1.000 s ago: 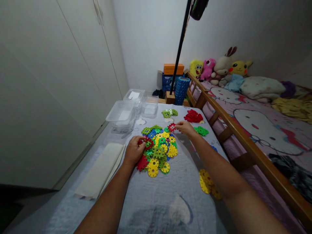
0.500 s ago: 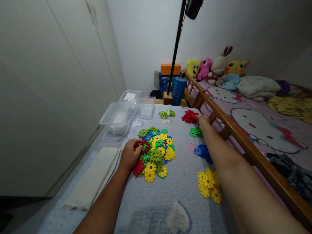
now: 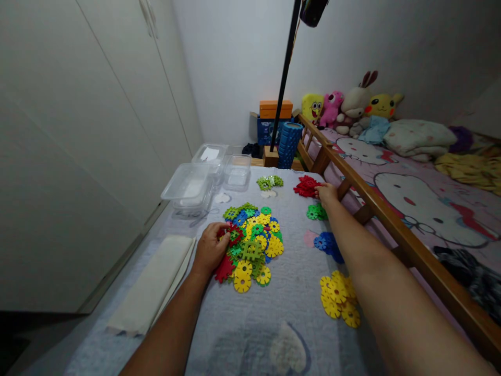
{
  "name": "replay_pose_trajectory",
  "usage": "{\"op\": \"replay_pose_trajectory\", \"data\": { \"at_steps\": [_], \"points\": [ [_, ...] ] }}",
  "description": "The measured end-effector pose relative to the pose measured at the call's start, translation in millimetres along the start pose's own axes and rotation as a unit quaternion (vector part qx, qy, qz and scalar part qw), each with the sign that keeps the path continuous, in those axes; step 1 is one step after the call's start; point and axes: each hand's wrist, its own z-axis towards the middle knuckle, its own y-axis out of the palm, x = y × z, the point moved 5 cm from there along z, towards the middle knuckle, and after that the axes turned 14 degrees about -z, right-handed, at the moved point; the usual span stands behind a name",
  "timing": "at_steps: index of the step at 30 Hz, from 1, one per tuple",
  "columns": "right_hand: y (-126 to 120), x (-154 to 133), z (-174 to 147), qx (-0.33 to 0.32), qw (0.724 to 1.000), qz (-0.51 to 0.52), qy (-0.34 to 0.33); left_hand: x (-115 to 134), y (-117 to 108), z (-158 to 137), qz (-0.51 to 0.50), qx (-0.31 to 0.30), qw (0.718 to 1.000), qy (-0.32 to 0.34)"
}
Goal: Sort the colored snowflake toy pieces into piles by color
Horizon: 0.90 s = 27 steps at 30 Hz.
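A mixed heap of plastic interlocking pieces (image 3: 260,244) lies mid-table, with notched yellow, green and blue discs and lime square frames. My left hand (image 3: 210,249) rests at the heap's left side, thumb and fingers closed on a red square interlocking piece (image 3: 235,235). Another red piece (image 3: 224,268) lies below that hand. My right hand (image 3: 326,194) reaches far right, its fingertips closed at the edge of a red pile (image 3: 306,186). Sorted near that arm are green discs (image 3: 315,211), blue discs (image 3: 327,244) and yellow discs (image 3: 340,295). Lime pieces (image 3: 270,182) lie at the back.
Clear plastic boxes (image 3: 188,185) stand at the back left, above a folded cream cloth (image 3: 154,284). A wooden bed rail (image 3: 376,219) runs along the right side. Behind the table rise a black pole (image 3: 284,73) and a blue foam roller (image 3: 289,146).
Both hands keep nearly the same places, the left at the heap and the right at the red pile. The whole view has shifted slightly.
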Motion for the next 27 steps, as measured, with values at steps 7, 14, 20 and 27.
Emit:
{"op": "replay_pose_trajectory", "data": {
  "at_steps": [7,14,20,27],
  "points": [
    [-13.1,-6.3,-36.5,0.014,0.999,-0.043,-0.018,-2.1,0.0,-0.4,-0.001,-0.001,1.0,0.002],
    [13.0,-14.9,-122.0,-0.184,0.964,-0.135,-0.139,0.2,0.0,-2.0,0.0,0.006,1.0,0.017],
    [47.5,-21.6,-205.7,-0.291,0.841,-0.291,-0.35,3.1,-1.8,-4.0,-0.005,0.009,1.0,0.015],
    [67.4,-23.1,-233.6,-0.264,0.81,-0.379,-0.362,4.1,-2.0,-5.4,-0.014,0.0,1.0,0.02]
  ]
}}
